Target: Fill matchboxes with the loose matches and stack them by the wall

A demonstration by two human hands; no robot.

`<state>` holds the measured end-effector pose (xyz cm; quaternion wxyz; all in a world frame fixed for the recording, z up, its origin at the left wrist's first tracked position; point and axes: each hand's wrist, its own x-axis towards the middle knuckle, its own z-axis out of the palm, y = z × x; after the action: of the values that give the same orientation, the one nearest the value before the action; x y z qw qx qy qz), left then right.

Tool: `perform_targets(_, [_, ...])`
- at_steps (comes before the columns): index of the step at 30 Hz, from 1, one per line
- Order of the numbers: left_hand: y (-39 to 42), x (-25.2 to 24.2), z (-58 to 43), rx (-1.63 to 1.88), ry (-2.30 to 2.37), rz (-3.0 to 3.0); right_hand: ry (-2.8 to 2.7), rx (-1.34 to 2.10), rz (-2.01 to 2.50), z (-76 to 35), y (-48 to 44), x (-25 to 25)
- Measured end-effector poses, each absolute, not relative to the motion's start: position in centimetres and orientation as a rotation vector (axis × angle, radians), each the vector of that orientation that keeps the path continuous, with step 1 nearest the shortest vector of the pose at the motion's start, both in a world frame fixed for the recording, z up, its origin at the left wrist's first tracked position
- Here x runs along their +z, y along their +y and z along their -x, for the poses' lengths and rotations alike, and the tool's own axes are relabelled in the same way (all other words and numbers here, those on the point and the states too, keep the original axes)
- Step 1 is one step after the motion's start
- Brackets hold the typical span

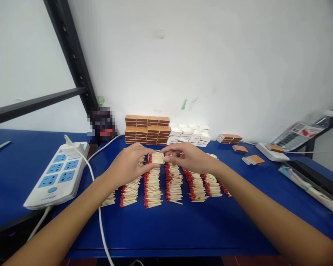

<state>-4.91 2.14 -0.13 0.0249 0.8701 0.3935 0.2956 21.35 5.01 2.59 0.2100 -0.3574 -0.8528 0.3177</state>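
A small white matchbox tray point(157, 158) filled with red-tipped matches is held above the rows of loose matches. My left hand point(130, 162) grips its left end between thumb and fingers. At its right end, my right hand point(184, 157) pinches the tray with thumb and fingertips. Beneath and in front of both hands lie several rows of red-headed matches point(153, 186), heads toward the left. Behind them stand a stack of brown matchboxes point(147, 131) and a pile of white trays point(190, 135), partly hidden by my right hand.
A white power strip point(59, 173) with a plug and cable lies at left; its cable crosses the blue table point(161, 236). At right are more matchboxes point(229, 138), an open matchbox point(254, 159), a white adapter point(272, 152) and a plastic bag point(301, 131).
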Motion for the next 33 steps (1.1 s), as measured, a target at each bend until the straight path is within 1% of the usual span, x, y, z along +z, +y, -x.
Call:
perform_targets(3, [2.6,1.3,3.0,0.759,1.139,-2.773,-2.224,0.983,1.040,-22.8,4.4,2.0])
perform_targets(6, [3.3,1.9,1.2,0.692,1.098,-2.825,-2.157,1.026,1.073,-23.9,4.7,1.6])
perform_targets(12, [4.3,0.0,-0.5,0.659,1.103,-2.772,-2.078,1.136,1.135,-25.5,5.7,-0.3])
perform_targets(18, [3.6,-1.6,-0.8,0.784,0.981,-2.802,-2.066,0.967,1.187,-26.1,6.0,-1.8])
perform_targets(24, [3.8,-2.4,-0.1,0.802,1.042,-2.856,-2.075,0.797,1.287,-25.7,5.4,-1.8])
perform_targets(33, [3.7,-2.9,0.3,0.860,1.098,-2.883,-2.161,0.614,1.276,-25.4,4.6,-1.5])
